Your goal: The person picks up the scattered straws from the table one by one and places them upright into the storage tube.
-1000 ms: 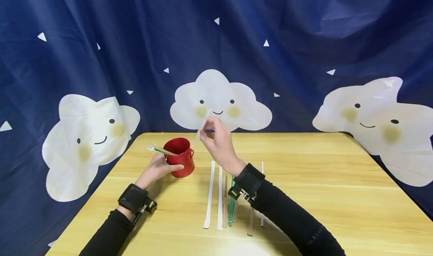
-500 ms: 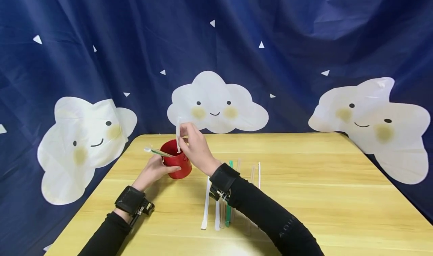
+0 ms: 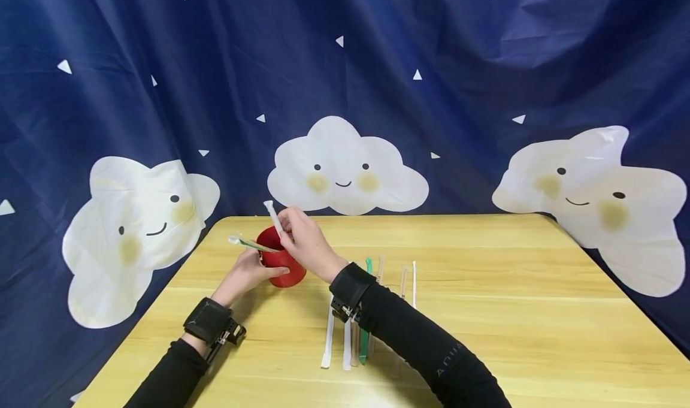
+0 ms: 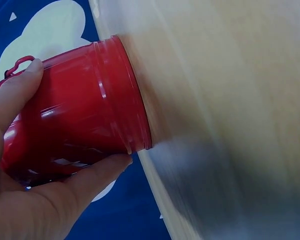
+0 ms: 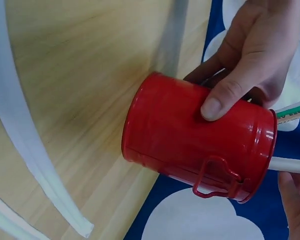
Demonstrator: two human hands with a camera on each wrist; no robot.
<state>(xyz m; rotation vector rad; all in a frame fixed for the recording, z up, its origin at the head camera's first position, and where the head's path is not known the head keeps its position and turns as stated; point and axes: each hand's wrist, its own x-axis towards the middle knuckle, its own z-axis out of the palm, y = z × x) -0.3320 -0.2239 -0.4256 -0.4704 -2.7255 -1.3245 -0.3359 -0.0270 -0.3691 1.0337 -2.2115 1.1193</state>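
My left hand (image 3: 249, 273) grips a small red metal bucket (image 3: 290, 274) from its left side, thumb across the front. In the left wrist view the bucket (image 4: 72, 107) stands on the table with the fingers round its wall. My right hand (image 3: 309, 243) pinches a white wrapped straw (image 3: 273, 216) at the bucket's mouth. The straw leans left at its top. In the right wrist view the straw's (image 5: 289, 165) lower end is inside the rim. Other straws (image 3: 253, 244), one of them green, lean out of the bucket's left side.
Several straws lie roughly side by side on the wooden table (image 3: 512, 312): white wrapped ones (image 3: 328, 342), a green one (image 3: 363, 345), clear ones and a thin white one (image 3: 414, 282). My right forearm partly covers them. A blue curtain (image 3: 458, 30) with clouds hangs behind.
The right hand has moved left and down to the bucket, bringing the white straw from the air into its mouth. The straw's top now tilts left. The left hand stays on the bucket.
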